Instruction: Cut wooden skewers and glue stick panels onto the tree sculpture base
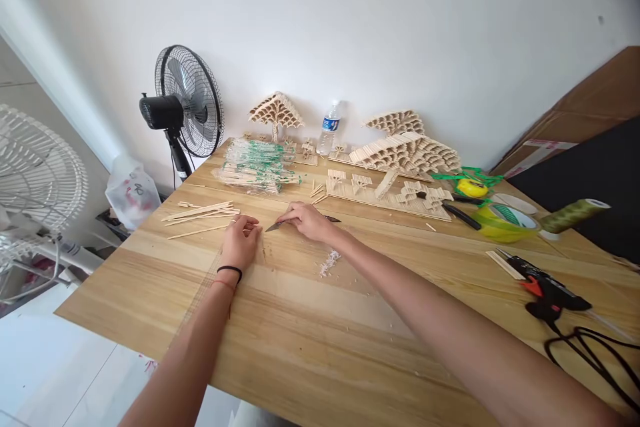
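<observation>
My right hand (306, 220) is closed round a knife (274, 225). Its dark blade points left, and a dark pointed end shows behind the hand. Across from the blade tip, my left hand (242, 239) rests on the table with fingers pinched together; a small pale bit shows at its fingertips, too small to name. Just beyond that hand lie several thin wooden sticks (200, 213), loosely piled. Short cut stick pieces (317, 192) lie past my right hand. White shavings (329, 263) are scattered below my right wrist.
Wooden stick models (405, 153) and a water bottle (329, 130) stand at the back, near wrapped stick bundles (257, 167). On the right are a hot glue gun (555, 290), a tape roll (505, 221) and a thread spool (575, 215). A black fan (187, 100) stands left.
</observation>
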A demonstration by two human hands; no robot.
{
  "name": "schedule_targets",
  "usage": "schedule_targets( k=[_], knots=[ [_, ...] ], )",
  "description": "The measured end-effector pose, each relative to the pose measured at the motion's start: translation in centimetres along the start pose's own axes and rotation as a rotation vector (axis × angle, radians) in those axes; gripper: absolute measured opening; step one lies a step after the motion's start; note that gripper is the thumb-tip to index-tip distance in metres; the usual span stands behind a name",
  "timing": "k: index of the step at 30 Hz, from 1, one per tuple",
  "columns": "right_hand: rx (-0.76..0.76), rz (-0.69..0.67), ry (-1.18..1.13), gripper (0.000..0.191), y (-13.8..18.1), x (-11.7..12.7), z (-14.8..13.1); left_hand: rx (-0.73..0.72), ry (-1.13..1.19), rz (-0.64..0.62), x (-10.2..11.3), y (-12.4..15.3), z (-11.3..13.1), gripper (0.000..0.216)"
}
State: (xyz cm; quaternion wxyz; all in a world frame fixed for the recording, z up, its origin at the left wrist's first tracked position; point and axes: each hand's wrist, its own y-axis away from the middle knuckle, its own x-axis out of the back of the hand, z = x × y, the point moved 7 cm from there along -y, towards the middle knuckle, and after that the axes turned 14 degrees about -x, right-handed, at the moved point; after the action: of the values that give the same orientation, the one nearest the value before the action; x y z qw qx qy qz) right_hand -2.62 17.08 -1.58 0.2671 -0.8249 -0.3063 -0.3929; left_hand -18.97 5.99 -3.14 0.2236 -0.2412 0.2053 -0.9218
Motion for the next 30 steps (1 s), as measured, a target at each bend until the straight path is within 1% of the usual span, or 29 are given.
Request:
schedule_targets(
  k=[3, 5, 7, 10, 12, 15, 17, 19, 22, 27, 29, 30],
  knots=[
    [0.038, -0.02, -0.019, 0.04, 1.6, 0.0, 0.0, 0.013, 0.017, -0.025, -0.3, 0.1, -0.1, 0.009],
    [0.06, -0.037, -0.031, 0.039, 3.1, 0.3, 0.0, 0.013, 0.022, -0.028, -0.4, 0.1, -0.2, 0.017],
    [0.084, -0.066, -0.051, 0.039, 4.5, 0.8, 0.0, 0.005, 0.021, -0.034, -0.5, 0.1, -0.1, 0.023],
    [0.127, -0.128, -0.084, 0.042, 5.9, 1.3, 0.0, -0.021, 0.011, -0.05, -0.5, 0.1, 0.3, 0.024],
    [0.132, -0.148, -0.099, 0.04, 5.9, 1.5, 0.1, -0.037, 0.003, -0.061, -0.5, 0.1, 0.6, 0.024],
    [0.099, -0.108, -0.12, 0.031, 4.4, 1.5, 0.2, -0.045, -0.012, -0.074, -0.5, 0.1, 1.0, 0.022],
    [0.085, -0.082, -0.124, 0.029, 3.2, 1.2, 0.2, -0.043, -0.024, -0.078, -0.4, 0.0, 1.0, 0.02],
    [0.085, -0.083, -0.119, 0.029, 2.8, 0.9, 0.2, -0.039, -0.035, -0.081, -0.4, 0.0, 0.9, 0.019],
    [0.085, -0.107, -0.113, 0.027, 4.0, 0.9, 0.5, -0.031, -0.045, -0.086, -0.4, -0.1, 0.8, 0.018],
    [0.051, -0.149, -0.122, 0.026, 7.9, 2.7, 2.4, -0.02, -0.043, -0.1, -0.5, 0.0, 0.8, 0.017],
    [0.022, -0.143, -0.136, 0.024, 8.0, 3.5, 3.3, -0.018, -0.026, -0.107, -0.6, 0.0, 0.9, 0.017],
    [0.001, -0.117, -0.142, 0.024, 7.6, 4.0, 3.8, -0.018, -0.016, -0.109, -0.6, 0.0, 1.0, 0.017]
  ],
)
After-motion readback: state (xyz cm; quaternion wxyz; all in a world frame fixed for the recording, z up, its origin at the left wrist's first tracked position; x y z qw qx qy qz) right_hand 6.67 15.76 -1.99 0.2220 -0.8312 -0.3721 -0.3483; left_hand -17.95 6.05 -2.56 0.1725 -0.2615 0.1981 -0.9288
